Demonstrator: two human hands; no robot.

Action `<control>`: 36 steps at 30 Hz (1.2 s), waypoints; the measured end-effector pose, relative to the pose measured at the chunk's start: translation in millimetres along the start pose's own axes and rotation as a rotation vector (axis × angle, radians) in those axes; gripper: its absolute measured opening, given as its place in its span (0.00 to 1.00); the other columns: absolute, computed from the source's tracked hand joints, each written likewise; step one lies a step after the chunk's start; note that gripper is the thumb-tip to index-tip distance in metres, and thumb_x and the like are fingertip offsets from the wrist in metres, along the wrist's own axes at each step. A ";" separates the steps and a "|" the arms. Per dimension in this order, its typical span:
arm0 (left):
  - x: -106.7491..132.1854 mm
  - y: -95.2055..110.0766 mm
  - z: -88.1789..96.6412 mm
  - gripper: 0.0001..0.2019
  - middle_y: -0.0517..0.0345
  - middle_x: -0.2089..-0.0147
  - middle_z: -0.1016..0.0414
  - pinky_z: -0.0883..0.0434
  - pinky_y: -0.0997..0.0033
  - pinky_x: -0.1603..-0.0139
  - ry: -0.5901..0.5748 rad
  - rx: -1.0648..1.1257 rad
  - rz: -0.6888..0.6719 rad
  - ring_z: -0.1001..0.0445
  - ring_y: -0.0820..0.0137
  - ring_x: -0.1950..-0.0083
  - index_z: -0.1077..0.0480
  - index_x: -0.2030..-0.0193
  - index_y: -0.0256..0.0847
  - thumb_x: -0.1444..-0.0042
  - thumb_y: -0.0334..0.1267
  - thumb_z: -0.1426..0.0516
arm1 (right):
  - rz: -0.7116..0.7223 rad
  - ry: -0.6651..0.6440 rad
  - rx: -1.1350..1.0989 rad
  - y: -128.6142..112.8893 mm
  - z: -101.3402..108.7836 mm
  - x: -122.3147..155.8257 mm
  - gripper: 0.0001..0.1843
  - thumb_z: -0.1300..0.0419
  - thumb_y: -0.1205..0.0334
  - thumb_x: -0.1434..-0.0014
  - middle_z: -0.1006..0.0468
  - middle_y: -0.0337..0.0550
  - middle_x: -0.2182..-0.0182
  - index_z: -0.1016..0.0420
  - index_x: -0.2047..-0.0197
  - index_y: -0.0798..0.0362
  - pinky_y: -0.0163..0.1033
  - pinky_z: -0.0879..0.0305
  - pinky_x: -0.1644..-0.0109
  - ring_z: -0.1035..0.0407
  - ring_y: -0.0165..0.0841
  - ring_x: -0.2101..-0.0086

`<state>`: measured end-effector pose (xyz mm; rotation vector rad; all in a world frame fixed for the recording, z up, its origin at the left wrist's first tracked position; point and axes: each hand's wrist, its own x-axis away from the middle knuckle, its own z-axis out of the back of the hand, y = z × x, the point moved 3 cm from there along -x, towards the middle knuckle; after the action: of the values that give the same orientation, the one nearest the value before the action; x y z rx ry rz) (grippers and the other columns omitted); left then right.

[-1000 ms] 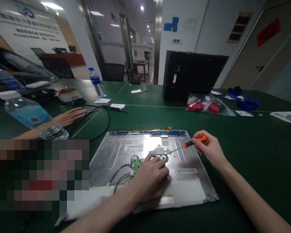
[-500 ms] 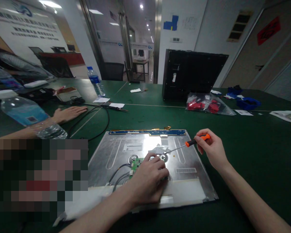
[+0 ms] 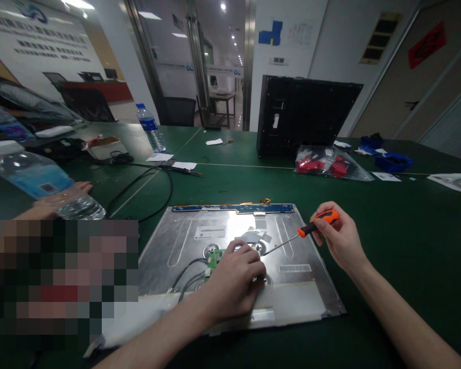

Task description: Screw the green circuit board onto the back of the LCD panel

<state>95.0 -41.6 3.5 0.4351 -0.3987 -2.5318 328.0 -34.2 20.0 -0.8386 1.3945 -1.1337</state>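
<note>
A silver display panel lies back side up on the green table, a long blue circuit strip along its far edge. My left hand, fingers curled, rests closed over a small green circuit board at the panel's middle and hides most of it. Dark cables run from the board's left side. In my right hand is a screwdriver with an orange and black handle. Its shaft slants down left, the tip close beside my left fingertips; whether it touches anything is unclear.
Left of the panel stand a large water bottle and another person's hand behind it. A black cable curls nearby. Farther back are a second bottle, a black monitor and a plastic bag with red items.
The screwdriver tip has moved toward me, from the round metal fitting to beside my left fingers. My right hand shifted slightly right. The other person's hand drew back left.
</note>
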 end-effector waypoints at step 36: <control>3.9 1.8 -3.9 0.03 0.54 0.62 0.26 0.42 0.53 0.45 0.043 0.028 0.017 0.30 0.62 0.57 0.35 0.65 0.40 0.46 0.30 0.47 | 0.653 -0.759 0.667 -80.0 -74.2 4.0 0.07 0.41 0.61 0.41 0.28 0.36 0.72 0.33 0.62 0.55 0.32 0.46 0.72 0.38 0.25 0.74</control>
<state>94.2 -45.9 -0.3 0.4942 -0.4196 -2.4988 245.9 -48.4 90.6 -0.2259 0.5101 -0.5847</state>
